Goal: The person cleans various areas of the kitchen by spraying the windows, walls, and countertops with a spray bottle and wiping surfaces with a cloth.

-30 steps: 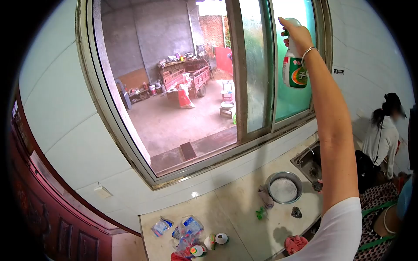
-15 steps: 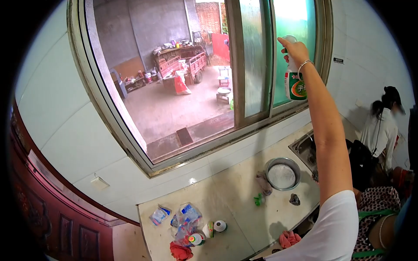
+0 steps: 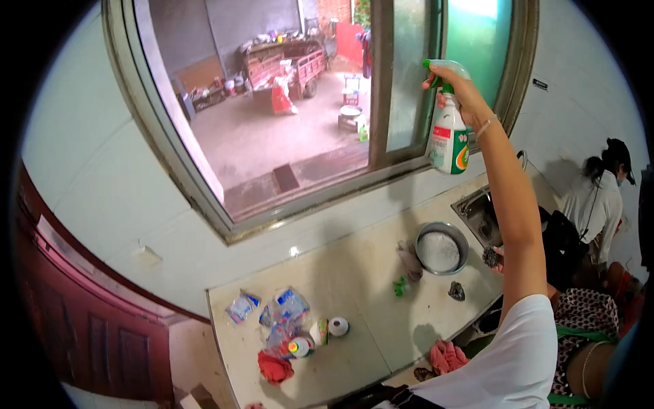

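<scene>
My right hand (image 3: 455, 87) is wrapped round the neck of a white spray bottle (image 3: 449, 146) with a green and red label. Its clear head and green nozzle point left, in front of the window's sliding frame (image 3: 402, 95). A thin bracelet circles the wrist. At the bottom edge a small bit of skin, seemingly my left hand (image 3: 253, 405), shows; its fingers are mostly cut off. Below the raised arm, a metal pot (image 3: 462, 262) with a whitish inside stands on the counter (image 3: 354, 307), beside a greyish cloth (image 3: 409, 260).
Bottles (image 3: 300, 346), plastic packaging (image 3: 283, 310) and a red cloth (image 3: 274, 368) lie at the counter's left. Near the sink (image 3: 480, 218), another person's hand (image 3: 499, 259) holds a dark scrubber (image 3: 490, 256). A person in white (image 3: 593, 204) stands at the right.
My right hand has lowered slightly and turned the spray bottle, so its nozzle now shows on the left. The view has shifted. The other hand with the scrubber has come into sight.
</scene>
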`<state>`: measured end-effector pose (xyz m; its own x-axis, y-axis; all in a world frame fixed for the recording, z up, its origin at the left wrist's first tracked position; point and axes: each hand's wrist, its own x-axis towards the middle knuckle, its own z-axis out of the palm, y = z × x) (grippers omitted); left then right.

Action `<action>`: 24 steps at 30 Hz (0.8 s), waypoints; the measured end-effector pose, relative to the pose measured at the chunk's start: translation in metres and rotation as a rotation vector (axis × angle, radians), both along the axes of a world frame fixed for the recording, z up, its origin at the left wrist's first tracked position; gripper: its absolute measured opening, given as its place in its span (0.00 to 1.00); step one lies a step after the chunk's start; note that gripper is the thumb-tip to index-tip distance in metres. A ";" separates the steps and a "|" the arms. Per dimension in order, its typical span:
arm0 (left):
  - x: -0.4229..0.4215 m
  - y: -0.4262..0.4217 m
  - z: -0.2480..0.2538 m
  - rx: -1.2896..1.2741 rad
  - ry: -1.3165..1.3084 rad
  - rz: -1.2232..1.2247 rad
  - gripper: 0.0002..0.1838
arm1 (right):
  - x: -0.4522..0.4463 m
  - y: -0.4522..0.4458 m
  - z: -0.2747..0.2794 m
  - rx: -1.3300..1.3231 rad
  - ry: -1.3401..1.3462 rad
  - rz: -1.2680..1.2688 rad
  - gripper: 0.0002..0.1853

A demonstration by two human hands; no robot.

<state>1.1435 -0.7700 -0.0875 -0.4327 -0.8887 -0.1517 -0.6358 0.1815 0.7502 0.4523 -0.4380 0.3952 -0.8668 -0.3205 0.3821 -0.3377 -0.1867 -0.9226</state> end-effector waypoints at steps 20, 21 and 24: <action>-0.252 0.034 0.274 -0.394 0.842 -1.041 0.09 | 0.375 -0.123 -0.202 -0.068 -0.471 0.696 0.16; -0.246 0.032 0.272 -0.385 0.842 -1.043 0.09 | 0.382 -0.125 -0.202 -0.071 -0.489 0.715 0.16; -0.227 0.026 0.267 -0.309 0.825 -1.050 0.10 | 0.397 -0.131 -0.205 -0.040 -0.508 0.699 0.13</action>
<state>0.9162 -0.7443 0.1798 -0.7847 -0.0401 0.6185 0.5106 0.5239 0.6818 0.8494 -0.5689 0.1906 -0.5448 -0.8382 0.0242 0.3181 -0.2333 -0.9189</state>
